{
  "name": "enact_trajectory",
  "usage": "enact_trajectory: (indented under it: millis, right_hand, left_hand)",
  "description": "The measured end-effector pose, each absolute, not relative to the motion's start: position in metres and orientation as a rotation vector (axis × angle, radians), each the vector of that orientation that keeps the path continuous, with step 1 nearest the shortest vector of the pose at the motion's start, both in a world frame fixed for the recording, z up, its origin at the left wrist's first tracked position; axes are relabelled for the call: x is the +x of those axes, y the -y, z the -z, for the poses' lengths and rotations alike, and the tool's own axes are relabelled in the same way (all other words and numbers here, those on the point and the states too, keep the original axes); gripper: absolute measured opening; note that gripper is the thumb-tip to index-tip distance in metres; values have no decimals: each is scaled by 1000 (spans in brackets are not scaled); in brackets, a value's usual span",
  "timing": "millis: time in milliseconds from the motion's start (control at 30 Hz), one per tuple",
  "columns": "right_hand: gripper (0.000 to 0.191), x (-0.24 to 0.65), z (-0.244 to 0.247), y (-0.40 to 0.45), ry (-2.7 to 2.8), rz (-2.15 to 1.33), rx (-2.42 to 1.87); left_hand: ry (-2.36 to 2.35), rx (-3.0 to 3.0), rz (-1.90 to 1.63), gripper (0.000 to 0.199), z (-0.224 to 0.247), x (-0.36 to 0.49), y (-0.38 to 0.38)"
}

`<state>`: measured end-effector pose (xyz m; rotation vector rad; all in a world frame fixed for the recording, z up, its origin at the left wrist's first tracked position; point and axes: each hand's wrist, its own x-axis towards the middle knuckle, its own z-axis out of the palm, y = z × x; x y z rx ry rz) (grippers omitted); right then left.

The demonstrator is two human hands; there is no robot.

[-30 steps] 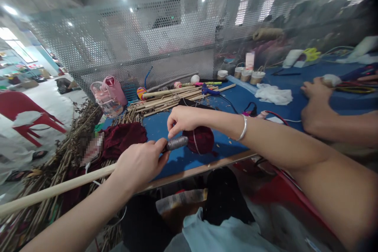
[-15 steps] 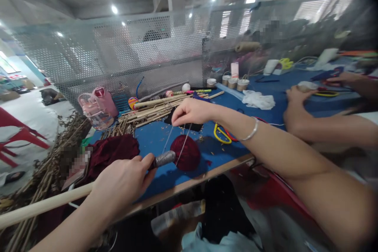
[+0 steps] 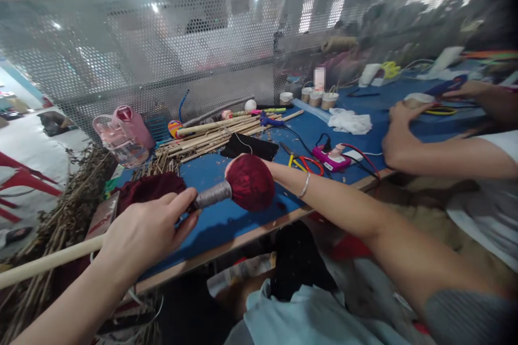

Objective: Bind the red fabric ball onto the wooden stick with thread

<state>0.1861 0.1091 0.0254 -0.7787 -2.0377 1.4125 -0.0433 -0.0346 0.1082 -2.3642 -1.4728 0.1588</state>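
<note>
My left grip [image 3: 148,229]'s wrapped round the stick [image 3: 52,261], maroon ball [image 3: 251,183] mid-frame over the table [image 3: 204,172], blue room left of it, wooden front edge [image 3: 226,242] just below. Right grip [image 3: 230,166]'s mostly behind the ball, can't tell its hold.

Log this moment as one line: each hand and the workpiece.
left hand: grips wooden stick | right hand: mostly hidden behind maroon fabric ball | grey wrapping: between left hand and ball

Blue tabletop [image 3: 206,173]. Far left: pale sticks [image 3: 230,130]. Near left: maroon cloth [image 3: 151,187]. Middle: black cloth [image 3: 249,146]. Right of it: purple power strip [image 3: 332,159]; farther back, crumpled white material [image 3: 350,121], cups [image 3: 329,100].
</note>
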Motion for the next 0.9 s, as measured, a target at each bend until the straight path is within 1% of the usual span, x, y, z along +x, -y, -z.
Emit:
enact_trajectory:
  millis: [100, 200, 267, 300, 367, 433, 500, 567, 633, 733, 833, 900]
  right_hand:
    - [21, 199, -42, -118, 2003, -1615, -856]
    - [22, 210, -81, -103, 1884, -1830, -717]
    - [24, 218, -112, -83, 1898, -1795, -569]
    - [32, 224, -126, -72, 1939, -1755, -503]
    - [48, 237, -149, -55, 2000, -1614, -492]
    - [52, 250, -159, -52, 1989, -1415, -593]
    - [49, 262, -160, -62, 1930, -1239, -741]
    - [46, 274, -153, -75, 1882, -1172, -862]
    - [45, 287, -143, -83, 1847, -1187, -945]
    - [46, 310, -131, -74, 1806, -1249, -958]
    - [49, 325, -123, -63, 1873, -1379, -985]
    - [46, 326, -120, -68, 1908, -1402, -1021]
  left_hand:
    - [1258, -2511, -316, 33, -101, -39, 38]
    - [1149, -2616, -428, 29, -96, -32, 38]
    - [1142, -2635, -486, 27, -96, -30, 36]
    - [1158, -2628, -505, 27, -98, -31, 35]
    - [1207, -2601, -520, 27, -102, -34, 33]
    - [1250, -2592, -505, 28, -106, -37, 32]
    - [1260, -2613, -468, 30, -110, -38, 34]
    - [1253, -2625, -427, 31, -112, -38, 36]
    - [1298, -2578, -387, 31, -115, -40, 36]
    - [1482, -2407, -334, 32, -120, -48, 30]
    - [1656, -2233, -302, 36, -126, -59, 21]
    - [1721, -2169, -269, 40, -130, -64, 16]
